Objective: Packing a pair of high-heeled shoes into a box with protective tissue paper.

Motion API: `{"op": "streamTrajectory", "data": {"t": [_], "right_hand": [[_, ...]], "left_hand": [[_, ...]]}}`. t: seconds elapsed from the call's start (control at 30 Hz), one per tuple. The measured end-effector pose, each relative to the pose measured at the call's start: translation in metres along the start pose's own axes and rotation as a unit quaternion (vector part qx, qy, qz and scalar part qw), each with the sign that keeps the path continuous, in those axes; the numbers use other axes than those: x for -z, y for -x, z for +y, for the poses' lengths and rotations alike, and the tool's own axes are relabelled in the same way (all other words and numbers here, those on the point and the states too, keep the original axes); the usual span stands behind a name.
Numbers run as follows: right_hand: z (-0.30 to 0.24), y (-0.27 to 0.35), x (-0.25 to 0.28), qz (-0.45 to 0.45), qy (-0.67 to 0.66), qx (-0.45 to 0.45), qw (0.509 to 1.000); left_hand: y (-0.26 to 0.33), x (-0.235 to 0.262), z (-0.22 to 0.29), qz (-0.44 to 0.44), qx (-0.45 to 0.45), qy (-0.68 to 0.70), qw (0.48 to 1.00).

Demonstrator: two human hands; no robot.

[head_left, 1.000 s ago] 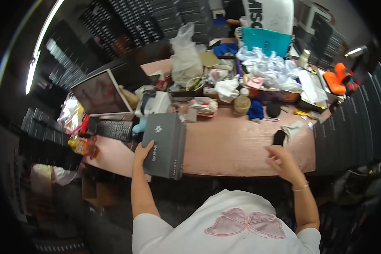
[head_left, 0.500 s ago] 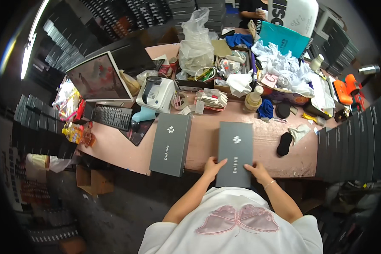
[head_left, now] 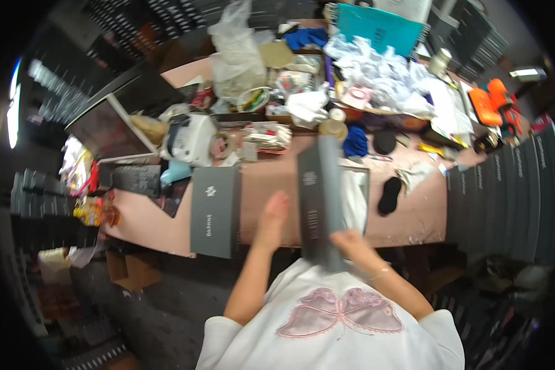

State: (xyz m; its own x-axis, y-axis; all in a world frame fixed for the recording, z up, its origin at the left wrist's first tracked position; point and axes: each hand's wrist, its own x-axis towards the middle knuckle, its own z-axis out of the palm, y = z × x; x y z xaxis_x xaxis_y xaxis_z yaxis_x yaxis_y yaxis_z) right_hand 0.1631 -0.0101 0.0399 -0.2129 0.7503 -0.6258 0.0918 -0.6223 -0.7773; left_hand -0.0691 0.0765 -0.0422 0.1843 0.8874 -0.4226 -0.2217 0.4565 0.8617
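A dark grey shoe box lid (head_left: 314,197) is tipped up on its long side, smeared by motion. My right hand (head_left: 353,245) grips its near right edge. Just right of the lid lies the uncovered box bottom (head_left: 354,197), with white paper showing inside; the lid hides part of it. My left hand (head_left: 272,217) is off to the lid's left, blurred, fingers stretched out and holding nothing. A second, closed grey shoe box (head_left: 214,211) rests on the pink table (head_left: 407,228) to the left of that hand.
A black oval object (head_left: 389,196) and a beige cloth (head_left: 417,177) lie right of the box. Grey boxes (head_left: 505,191) are stacked along the right. Behind stand a white label printer (head_left: 191,140), a keyboard (head_left: 135,179), a monitor (head_left: 111,129) and a bin of crumpled white paper (head_left: 382,74).
The lid has come off the box and been tipped up, baring white paper inside. My left hand has let go and moved left; the view has shifted somewhat.
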Motion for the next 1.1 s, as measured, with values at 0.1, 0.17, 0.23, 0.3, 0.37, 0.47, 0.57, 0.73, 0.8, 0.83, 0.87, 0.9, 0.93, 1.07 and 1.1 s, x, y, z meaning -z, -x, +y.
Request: {"op": "streamTrajectory", "data": {"t": [0.1,0.17,0.23,0.3,0.37,0.47,0.57,0.73,0.8,0.83,0.87,0.9,0.93,1.07,1.1], "right_hand": [[-0.011,-0.011,-0.044,-0.159,0.107,0.272,0.943],[0.007,-0.022,-0.022,0.023,0.254,0.327,0.910],[0.034,-0.032,0.019,0.188,0.399,0.277,0.854],[0.062,-0.050,0.055,0.264,0.469,0.211,0.816],[0.070,-0.071,0.066,0.263,0.538,0.179,0.780],[0.084,-0.115,0.064,0.307,0.595,0.163,0.725],[0.043,-0.113,0.076,0.184,0.535,0.046,0.823],[0.015,-0.072,0.114,0.108,0.156,0.065,0.980],[0.006,-0.048,0.106,0.115,-0.003,0.134,0.984],[0.009,-0.039,0.101,0.118,-0.084,0.168,0.975],[0.015,-0.037,0.090,0.157,-0.102,0.209,0.960],[0.018,-0.037,0.077,0.196,-0.120,0.249,0.941],[0.021,-0.039,0.060,0.239,-0.122,0.261,0.927],[0.003,-0.039,0.012,0.309,0.020,0.355,0.882],[-0.004,-0.036,0.010,0.301,0.057,0.388,0.869]], "left_hand": [[-0.007,0.058,0.026,-0.026,-0.060,-0.051,0.997],[-0.005,0.064,0.051,0.034,-0.060,-0.252,0.965],[0.005,0.068,0.049,0.243,-0.190,-0.562,0.768],[0.004,0.050,0.039,0.143,-0.248,-0.493,0.821],[0.007,-0.020,0.018,-0.039,-0.228,-0.469,0.852],[0.007,-0.098,-0.033,-0.270,-0.298,-0.601,0.690],[0.001,-0.092,-0.077,-0.331,-0.294,-0.664,0.603],[-0.005,-0.084,-0.071,-0.352,-0.287,-0.615,0.645],[0.001,-0.086,-0.065,-0.277,-0.277,-0.501,0.772],[0.006,-0.087,-0.063,-0.240,-0.269,-0.436,0.824],[0.021,-0.081,-0.055,-0.190,-0.215,-0.389,0.875],[0.029,-0.085,-0.047,-0.234,-0.060,-0.196,0.951],[0.042,-0.088,-0.040,-0.258,0.104,0.011,0.961],[0.072,-0.106,-0.026,-0.180,0.220,0.200,0.938],[0.072,-0.102,-0.029,-0.146,0.191,0.187,0.953]]}}
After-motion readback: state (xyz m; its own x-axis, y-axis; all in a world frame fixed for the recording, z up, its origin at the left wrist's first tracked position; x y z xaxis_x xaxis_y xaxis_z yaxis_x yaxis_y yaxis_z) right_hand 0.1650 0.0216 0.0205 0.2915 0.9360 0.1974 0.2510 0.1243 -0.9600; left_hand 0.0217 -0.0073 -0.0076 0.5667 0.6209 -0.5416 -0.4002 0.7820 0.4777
